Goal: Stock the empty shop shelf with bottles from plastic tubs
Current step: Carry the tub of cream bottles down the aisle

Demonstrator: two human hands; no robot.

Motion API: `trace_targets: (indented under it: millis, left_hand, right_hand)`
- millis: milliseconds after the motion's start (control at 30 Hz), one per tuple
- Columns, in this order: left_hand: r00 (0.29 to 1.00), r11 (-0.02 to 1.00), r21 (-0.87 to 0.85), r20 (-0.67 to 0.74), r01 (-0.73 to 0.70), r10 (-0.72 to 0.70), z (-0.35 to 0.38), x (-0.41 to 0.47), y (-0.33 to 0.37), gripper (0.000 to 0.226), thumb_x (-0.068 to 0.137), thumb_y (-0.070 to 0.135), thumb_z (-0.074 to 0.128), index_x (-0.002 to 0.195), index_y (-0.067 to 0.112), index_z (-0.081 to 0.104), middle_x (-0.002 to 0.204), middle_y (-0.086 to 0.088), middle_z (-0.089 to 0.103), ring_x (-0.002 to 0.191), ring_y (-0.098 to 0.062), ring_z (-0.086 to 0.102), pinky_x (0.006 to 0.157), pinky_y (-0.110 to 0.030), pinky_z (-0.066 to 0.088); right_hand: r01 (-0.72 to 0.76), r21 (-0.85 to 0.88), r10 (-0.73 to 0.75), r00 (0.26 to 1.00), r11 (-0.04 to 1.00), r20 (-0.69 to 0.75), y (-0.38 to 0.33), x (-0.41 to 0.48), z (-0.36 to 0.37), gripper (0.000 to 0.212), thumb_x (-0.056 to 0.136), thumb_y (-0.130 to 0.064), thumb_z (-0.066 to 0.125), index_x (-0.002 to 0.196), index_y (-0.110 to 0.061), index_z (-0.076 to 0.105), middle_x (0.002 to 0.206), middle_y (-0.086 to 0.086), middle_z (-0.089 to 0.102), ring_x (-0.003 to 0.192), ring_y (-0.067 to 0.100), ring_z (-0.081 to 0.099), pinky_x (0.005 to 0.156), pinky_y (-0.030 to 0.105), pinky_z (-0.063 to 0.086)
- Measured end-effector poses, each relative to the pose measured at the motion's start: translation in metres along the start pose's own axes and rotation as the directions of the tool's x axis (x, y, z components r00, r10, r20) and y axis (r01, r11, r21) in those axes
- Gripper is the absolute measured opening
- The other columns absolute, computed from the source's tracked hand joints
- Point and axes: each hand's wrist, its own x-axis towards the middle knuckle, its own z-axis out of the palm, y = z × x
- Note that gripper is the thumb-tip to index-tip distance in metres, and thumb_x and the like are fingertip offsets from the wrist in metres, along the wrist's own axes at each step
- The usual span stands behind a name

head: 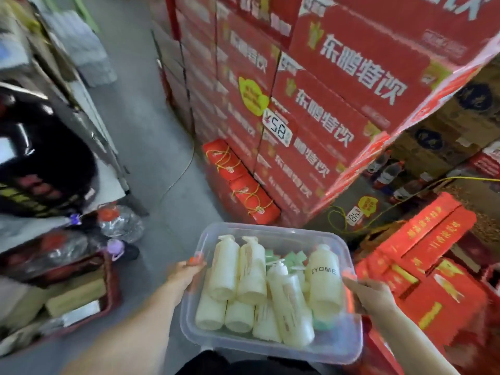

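Clamping tub [270, 347] rim, left grip [186, 274] and right grip [370, 293] (bottle [323, 289] label: ZYOME).

A tall stack of red cartons [338, 104] with white letters fills the far right; a white price tag [277, 129] marked 58 is on it. Two red gift boxes [240, 182] lie on the grey floor [151, 147] beside it. A red basket [111, 288] stands near left.

bottles [251, 269] in tub [273, 345] — carton stack [324, 104] behind, shelf [81, 125] left
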Motion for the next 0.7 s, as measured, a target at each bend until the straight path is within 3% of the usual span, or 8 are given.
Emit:
trace_targets:
  millis: [133,233,300,367,433,533,600,700]
  left_hand:
    - [0.988,0.997,-0.064,-0.149,0.03,-0.039,-0.075,0.018,-0.019,0.033,0.079,0.036,0.081,0.079,0.005,0.068,0.075,-0.019,0.068,0.063,-0.021,0.059,0.059,-0.029,0.042]
    - [0.96,0.992,-0.099,-0.263,0.075,-0.099,-0.109,0.033,-0.021,0.037,0.084,0.04,0.075,0.069,0.008,0.064,0.067,-0.012,0.06,0.055,-0.02,0.051,0.052,-0.026,0.037]
    - [0.946,0.987,-0.104,-0.288,0.124,-0.149,-0.123,0.042,-0.018,0.047,0.09,0.046,0.064,0.068,0.005,0.062,0.063,-0.012,0.056,0.053,-0.022,0.048,0.049,-0.024,0.039]
    - [0.936,0.986,-0.056,-0.312,0.155,-0.165,-0.131,0.052,-0.011,0.052,0.089,0.052,0.063,0.072,0.003,0.067,0.062,-0.013,0.058,0.055,-0.023,0.052,0.054,-0.028,0.04]
    - [0.933,0.981,-0.125,-0.314,0.145,-0.178,-0.135,0.061,-0.003,0.039,0.086,0.042,0.071,0.071,0.006,0.066,0.066,-0.013,0.059,0.059,-0.023,0.052,0.058,-0.029,0.041]
    - [0.924,0.967,-0.19,-0.311,0.17,-0.224,-0.138,0.078,0.018,0.03,0.084,0.033,0.076,0.089,0.004,0.07,0.09,-0.019,0.069,0.08,-0.031,0.066,0.075,-0.039,0.055]
    - [0.921,0.963,-0.21,-0.313,0.17,-0.231,-0.141,0.089,0.038,0.029,0.085,0.03,0.075,0.094,0.003,0.07,0.096,-0.021,0.069,0.089,-0.036,0.067,0.084,-0.046,0.056]
    - [0.921,0.97,-0.216,-0.342,0.116,-0.186,-0.15,0.112,0.083,0.022,0.086,0.02,0.074,0.092,0.0,0.068,0.089,-0.019,0.066,0.077,-0.03,0.062,0.079,-0.043,0.052]
  right_hand:
    - [0.063,-0.126,-0.05,0.993,0.99,0.104,-0.032,0.011,0.074,0.036,0.071,-0.039,0.085,0.049,-0.02,0.064,0.046,0.004,0.051,0.049,0.022,0.048,0.057,0.036,0.044]
    - [0.101,-0.201,-0.064,0.981,0.974,0.182,-0.065,0.027,0.118,0.034,0.059,-0.055,0.082,0.056,-0.023,0.07,0.047,0.001,0.057,0.052,0.026,0.057,0.063,0.045,0.058]
    - [0.133,-0.262,-0.08,0.975,0.956,0.205,-0.105,0.02,0.139,0.035,0.068,-0.047,0.083,0.049,-0.022,0.068,0.044,-0.003,0.056,0.054,0.025,0.059,0.071,0.045,0.061]
    - [0.164,-0.32,-0.1,0.973,0.933,0.208,-0.148,0.017,0.156,0.046,0.076,-0.04,0.082,0.044,-0.014,0.06,0.041,-0.006,0.052,0.053,0.023,0.056,0.068,0.038,0.058]
    - [0.227,-0.371,-0.14,0.959,0.9,0.248,-0.185,0.029,0.174,0.048,0.081,-0.041,0.077,0.048,-0.015,0.053,0.04,-0.006,0.05,0.049,0.019,0.053,0.058,0.028,0.047]
    - [0.331,-0.484,-0.191,0.929,0.81,0.316,-0.246,0.056,0.197,0.048,0.087,-0.046,0.068,0.054,-0.015,0.05,0.045,-0.005,0.054,0.047,0.009,0.052,0.049,0.023,0.037]
    - [0.383,-0.506,-0.224,0.911,0.773,0.347,-0.286,0.075,0.212,0.047,0.088,-0.048,0.064,0.056,-0.017,0.051,0.051,-0.004,0.057,0.051,0.01,0.056,0.047,0.022,0.035]
    - [0.436,-0.564,-0.259,0.893,0.701,0.369,-0.347,0.097,0.234,0.042,0.088,-0.049,0.062,0.06,-0.019,0.061,0.06,-0.001,0.064,0.063,0.018,0.062,0.051,0.024,0.037]
